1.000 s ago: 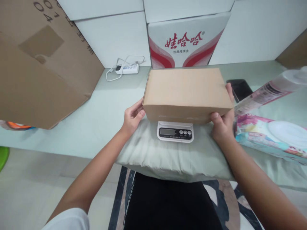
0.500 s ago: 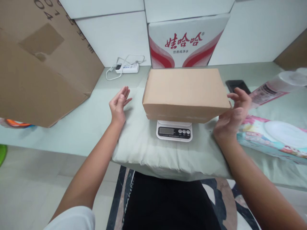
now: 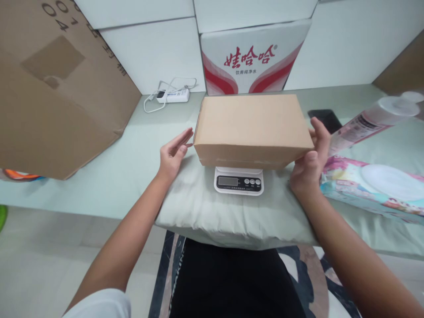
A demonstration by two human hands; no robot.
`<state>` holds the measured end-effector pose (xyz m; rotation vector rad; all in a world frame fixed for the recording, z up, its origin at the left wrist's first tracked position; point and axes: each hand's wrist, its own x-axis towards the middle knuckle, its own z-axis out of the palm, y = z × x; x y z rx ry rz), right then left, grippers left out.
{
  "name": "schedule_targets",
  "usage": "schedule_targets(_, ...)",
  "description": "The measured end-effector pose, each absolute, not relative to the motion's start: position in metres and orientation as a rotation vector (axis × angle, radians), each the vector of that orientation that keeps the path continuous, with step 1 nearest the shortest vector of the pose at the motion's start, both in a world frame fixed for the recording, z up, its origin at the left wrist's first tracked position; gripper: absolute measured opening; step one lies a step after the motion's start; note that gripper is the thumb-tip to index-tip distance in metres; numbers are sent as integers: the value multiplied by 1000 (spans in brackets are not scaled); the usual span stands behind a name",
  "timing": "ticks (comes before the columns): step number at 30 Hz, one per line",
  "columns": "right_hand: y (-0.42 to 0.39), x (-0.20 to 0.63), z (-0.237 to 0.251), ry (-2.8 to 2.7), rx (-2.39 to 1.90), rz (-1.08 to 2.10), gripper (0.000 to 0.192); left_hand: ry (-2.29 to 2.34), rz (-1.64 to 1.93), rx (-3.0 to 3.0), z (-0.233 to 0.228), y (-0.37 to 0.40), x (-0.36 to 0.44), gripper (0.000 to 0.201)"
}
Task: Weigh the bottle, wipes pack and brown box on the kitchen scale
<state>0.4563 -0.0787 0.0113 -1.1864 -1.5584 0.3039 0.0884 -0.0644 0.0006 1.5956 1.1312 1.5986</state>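
**Box on the scale, a hand at each end**

At the far left a big flattened carton [image 3: 56,88] leans against the white wall, out of the way. Behind it, by the wall, lies a power strip [image 3: 172,95] with its cable looped beside it.

The left hand [image 3: 172,152] is spread flat, fingers straight and together, palm turned toward the left end of the box [image 3: 251,126]. Its fingertips come right up to the box's lower left corner — whether they touch it I cannot tell. Nothing is held in it.

The box sits level on the scale [image 3: 239,180], which rests on a pale green cloth [image 3: 232,212] over the table edge. The box is wider than the scale and overhangs it on both sides, but the display and buttons stick out clear at the front, so the reading, it seems, can be seen. The display itself is too small to read.

Behind the box stands a white case with red print [image 3: 253,59], against the wall.

The right hand [image 3: 309,161] cups the right end of the box — thumb on the front lower corner, fingers curved up behind the end face. It looks a light, steadying contact rather than a hard squeeze.

Further right lie a dark phone [image 3: 326,118], a tilted bottle [image 3: 371,119] and a wipes pack [image 3: 374,187], near the hand but apart from it.
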Motion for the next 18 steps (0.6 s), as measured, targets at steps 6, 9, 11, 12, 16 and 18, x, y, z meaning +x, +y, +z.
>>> schedule_targets(6, -81, 452, 19, -1547, -987, 299, 79, 956, 1479, 1742, -6, -68, 99, 69)
schedule_targets(9, -77, 455, 18, -1557, -913, 274, 78, 944, 1460, 1790, -8, -67, 99, 63)
schedule_targets(11, -75, 457, 16, -1569, -903, 285, 80, 947, 1466, 1810, -7, -67, 99, 58)
schedule_targets(12, -74, 459, 14, -1573, -909, 298, 80, 954, 1470, 1815, -7, -67, 100, 56)
schedule_targets(16, -72, 458, 11, -1605, -909, 333, 80, 1035, 1517, 1802, -4, -67, 99, 58)
schedule_targets(18, -72, 451, 16, -1635, -883, 364, 77, 1110, 1589, 1784, -2, -64, 93, 63)
